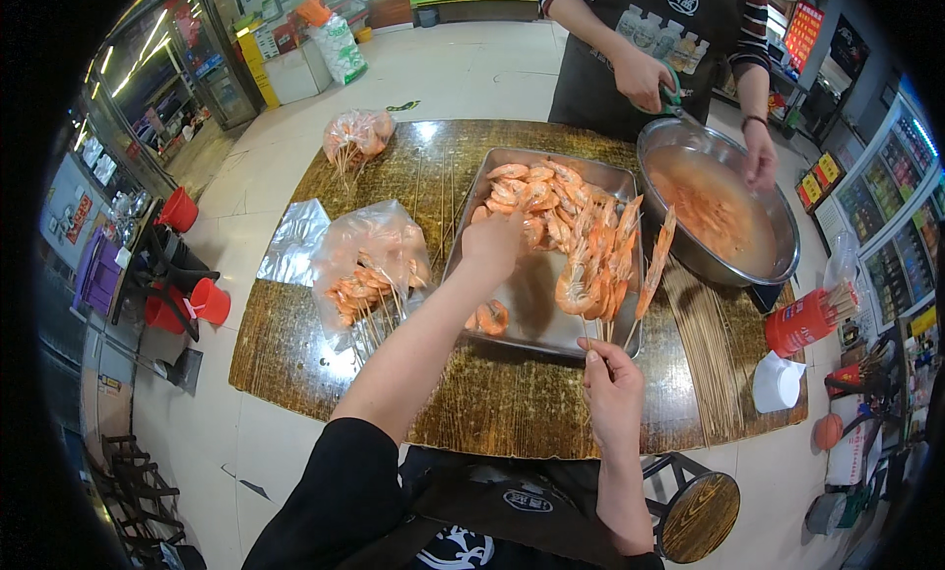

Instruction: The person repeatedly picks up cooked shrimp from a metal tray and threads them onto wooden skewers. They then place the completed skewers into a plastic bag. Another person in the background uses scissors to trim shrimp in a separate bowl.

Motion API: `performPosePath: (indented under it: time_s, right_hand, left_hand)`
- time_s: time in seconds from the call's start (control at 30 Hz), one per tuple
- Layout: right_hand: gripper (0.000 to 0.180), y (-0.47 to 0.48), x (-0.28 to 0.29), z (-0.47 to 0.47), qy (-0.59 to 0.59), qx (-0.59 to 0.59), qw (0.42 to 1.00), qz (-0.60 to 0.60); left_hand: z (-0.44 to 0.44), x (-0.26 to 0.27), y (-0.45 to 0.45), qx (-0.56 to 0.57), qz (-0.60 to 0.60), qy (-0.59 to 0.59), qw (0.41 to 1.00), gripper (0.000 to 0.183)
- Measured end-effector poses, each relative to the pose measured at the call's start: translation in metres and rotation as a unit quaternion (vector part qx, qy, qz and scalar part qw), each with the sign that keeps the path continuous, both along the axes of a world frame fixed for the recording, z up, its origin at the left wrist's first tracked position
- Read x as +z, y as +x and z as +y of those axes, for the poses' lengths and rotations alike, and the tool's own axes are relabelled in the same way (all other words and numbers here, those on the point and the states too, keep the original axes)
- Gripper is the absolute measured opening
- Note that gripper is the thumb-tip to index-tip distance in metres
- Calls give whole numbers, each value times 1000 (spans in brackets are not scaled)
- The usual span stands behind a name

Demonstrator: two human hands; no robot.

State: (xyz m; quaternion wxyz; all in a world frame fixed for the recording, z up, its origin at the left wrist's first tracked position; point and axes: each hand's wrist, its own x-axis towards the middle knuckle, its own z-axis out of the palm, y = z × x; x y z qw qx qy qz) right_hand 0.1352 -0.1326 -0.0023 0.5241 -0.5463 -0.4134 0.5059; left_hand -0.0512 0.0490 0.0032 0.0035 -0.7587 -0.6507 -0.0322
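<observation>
My left hand (490,246) reaches into the upper left of a metal tray (545,342), its fingertips at the pile of orange shrimp (537,193); whether they grip one is hidden. Near the tray's front edge my right hand (614,374) pinches the lower end of a wooden skewer (587,332). That skewer carries a shrimp (574,295). Several skewered shrimp (619,263) lie side by side in the tray's right part, and one more skewer of shrimp (655,267) leans over its right rim. A few loose shrimp (491,317) rest at the tray's lower left.
Left of the tray are plastic bags of skewered shrimp (369,293) (359,136). Bare skewers (701,341) lie at the right, beside a red container (801,323) and a white roll (777,384). Across the table, a co-worker holds green-handled scissors (672,94) over a metal basin (784,267). A stool (698,514) stands below.
</observation>
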Motion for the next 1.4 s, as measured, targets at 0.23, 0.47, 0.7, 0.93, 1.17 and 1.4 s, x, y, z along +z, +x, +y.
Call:
performPosePath:
  time_s: [0.23, 0.47, 0.7, 0.93, 1.17, 1.4]
  right_hand:
    - [19, 2, -2, -8, -14, 0, 1000, 17]
    - [19, 0, -3, -16, -12, 16, 1000, 24]
    - [19, 1, -3, -18, -9, 30, 999, 31]
    - [20, 2, -1, -26, -21, 54, 998, 13]
    - [20, 4, -7, -32, -28, 70, 997, 21]
    - [19, 3, -6, -31, -30, 64, 997, 30]
  left_hand:
    - [-27, 50, -8, -41, -8, -36, 998, 32]
    - [-34, 25, -23, 45, -155, 47, 986, 20]
    - [-32, 49, -26, 74, -345, 57, 934, 26]
    - [-26, 54, -28, 120, -775, -103, 612, 23]
    - [-25, 53, -27, 84, -873, -138, 460, 29]
    - [-28, 54, -24, 93, -894, -140, 415, 31]
